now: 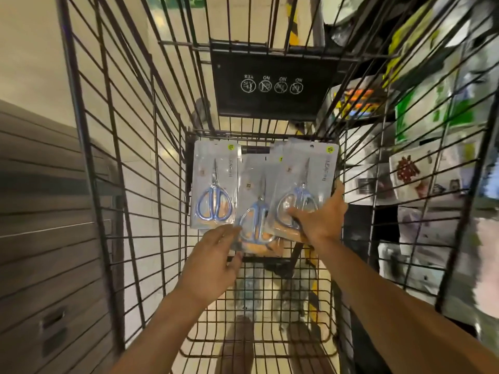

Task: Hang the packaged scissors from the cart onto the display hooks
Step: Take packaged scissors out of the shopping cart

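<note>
scissor packs [259, 193] in cart [113, 163], far end

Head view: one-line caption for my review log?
Both hands gather packaged scissors at the far end of a wire cart.

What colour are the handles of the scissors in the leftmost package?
Blue handles, clearest in the head view, inside the leftmost package.

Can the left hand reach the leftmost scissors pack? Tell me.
Probably yes. The left hand sits just below the leftmost pack, and nothing lies between them; the right hand is on another pack.
</note>
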Available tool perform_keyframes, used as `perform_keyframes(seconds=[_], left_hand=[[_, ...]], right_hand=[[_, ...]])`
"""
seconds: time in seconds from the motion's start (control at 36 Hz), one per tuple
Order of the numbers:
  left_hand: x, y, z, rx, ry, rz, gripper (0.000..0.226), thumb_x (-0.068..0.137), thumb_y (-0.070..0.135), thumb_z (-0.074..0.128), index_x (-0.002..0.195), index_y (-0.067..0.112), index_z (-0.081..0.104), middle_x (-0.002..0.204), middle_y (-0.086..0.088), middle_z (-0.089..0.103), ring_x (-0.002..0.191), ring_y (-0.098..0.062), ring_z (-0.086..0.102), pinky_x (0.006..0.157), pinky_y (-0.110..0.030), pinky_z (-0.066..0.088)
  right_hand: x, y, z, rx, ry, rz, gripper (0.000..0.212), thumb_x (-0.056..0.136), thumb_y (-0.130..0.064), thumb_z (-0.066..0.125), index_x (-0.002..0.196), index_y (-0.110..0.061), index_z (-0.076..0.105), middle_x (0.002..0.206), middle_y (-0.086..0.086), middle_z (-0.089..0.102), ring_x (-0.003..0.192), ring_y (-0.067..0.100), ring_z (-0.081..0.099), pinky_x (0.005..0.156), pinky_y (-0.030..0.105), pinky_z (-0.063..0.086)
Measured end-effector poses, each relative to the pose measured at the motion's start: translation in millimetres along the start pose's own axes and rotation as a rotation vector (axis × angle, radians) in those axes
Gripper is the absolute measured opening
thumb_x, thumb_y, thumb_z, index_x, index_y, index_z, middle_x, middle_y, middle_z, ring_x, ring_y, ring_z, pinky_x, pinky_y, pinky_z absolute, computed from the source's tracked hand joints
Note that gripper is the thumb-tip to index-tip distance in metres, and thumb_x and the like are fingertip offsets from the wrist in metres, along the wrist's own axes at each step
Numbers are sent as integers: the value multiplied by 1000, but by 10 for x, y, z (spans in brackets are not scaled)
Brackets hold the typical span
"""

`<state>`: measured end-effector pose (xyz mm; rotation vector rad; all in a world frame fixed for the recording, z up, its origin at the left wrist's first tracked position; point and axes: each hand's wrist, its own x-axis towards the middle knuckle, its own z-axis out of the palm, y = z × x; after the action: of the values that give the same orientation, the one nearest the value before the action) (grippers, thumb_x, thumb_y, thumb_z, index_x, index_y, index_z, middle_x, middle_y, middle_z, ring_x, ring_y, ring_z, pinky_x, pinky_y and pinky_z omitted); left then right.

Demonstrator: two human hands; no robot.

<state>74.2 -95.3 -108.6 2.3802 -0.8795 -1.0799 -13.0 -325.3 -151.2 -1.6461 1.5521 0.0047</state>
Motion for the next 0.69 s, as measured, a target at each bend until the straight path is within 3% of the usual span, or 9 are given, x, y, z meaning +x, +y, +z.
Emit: perform_keyframes(seconds=[0.06, 0.11, 0.17, 0.28, 0.36, 0.44, 0.56, 0.61, 0.69], left_hand=[[20, 11, 0, 8, 8, -1, 56, 95, 27, 62, 149, 25, 45, 149, 3, 48, 139, -18, 42, 113, -33, 39], [48, 26, 4, 0, -2, -1, 57, 96, 28, 61, 150, 28, 43, 150, 6, 46, 138, -16, 42, 111, -32, 41], [68, 47, 3, -23, -6, 0, 57, 96, 30, 59, 151, 30, 41, 151, 8, 45, 139, -14, 41, 110, -33, 43], [78, 153, -55, -88, 13, 9, 56, 97, 32, 58, 151, 30, 42, 150, 9, 47, 138, -11, 42, 111, -38, 43], [48, 261, -161, -153, 36, 0, 56, 97, 25, 64, 150, 30, 44, 147, 8, 49, 135, -12, 45, 110, -35, 42], [0, 320, -264, -189, 50, -26, 54, 98, 29, 64, 148, 29, 45, 146, 6, 51, 130, -17, 51, 107, -30, 42], [-46, 440, -402, -379, 27, -111, 56, 98, 35, 63, 150, 29, 43, 146, 6, 53, 132, -10, 51, 109, -33, 45], [-90, 550, -503, -533, -2, -143, 54, 97, 31, 65, 145, 39, 43, 138, 10, 57, 120, -1, 59, 95, -18, 51], [-142, 676, -573, -755, -29, -188, 56, 93, 27, 70, 137, 48, 43, 130, 13, 59, 107, 8, 62, 78, -7, 50]], right_hand=[[-12, -19, -51, 81, -34, -21, 98, 61, -7, 95, 140, -25, 38, 145, 5, 48, 131, 26, 51, 103, 37, 52], [-43, -34, -111, 127, -80, -63, 82, 73, -2, 86, 139, -23, 41, 142, -2, 51, 125, 16, 51, 82, 6, 50], [-83, -42, -160, 198, -110, -106, 79, 82, -1, 79, 146, -18, 37, 133, -7, 54, 114, 10, 52, 63, -4, 42], [-185, -40, -258, 306, -171, -163, 71, 91, 3, 67, 150, -20, 35, 132, -7, 60, 104, -5, 63, 84, 19, 58], [-379, -1, -395, 348, -222, -169, 67, 100, -5, 58, 156, -23, 24, 139, -11, 55, 114, -15, 58, 94, 25, 57], [-608, 0, -533, 412, -284, -112, 71, 101, -19, 57, 157, -37, 18, 148, -15, 48, 129, 5, 57, 99, 51, 55], [-875, -53, -695, 457, -346, -94, 72, 101, -6, 54, 157, -37, 21, 145, -8, 54, 123, 15, 64, 90, 59, 57], [-1022, -130, -764, 477, -380, -120, 69, 100, -7, 56, 153, -39, 25, 145, -9, 53, 119, 7, 65, 85, 53, 61], [-1195, -209, -812, 526, -444, -124, 72, 100, -3, 55, 154, -36, 22, 134, -27, 49, 99, -18, 63, 69, 25, 62]])
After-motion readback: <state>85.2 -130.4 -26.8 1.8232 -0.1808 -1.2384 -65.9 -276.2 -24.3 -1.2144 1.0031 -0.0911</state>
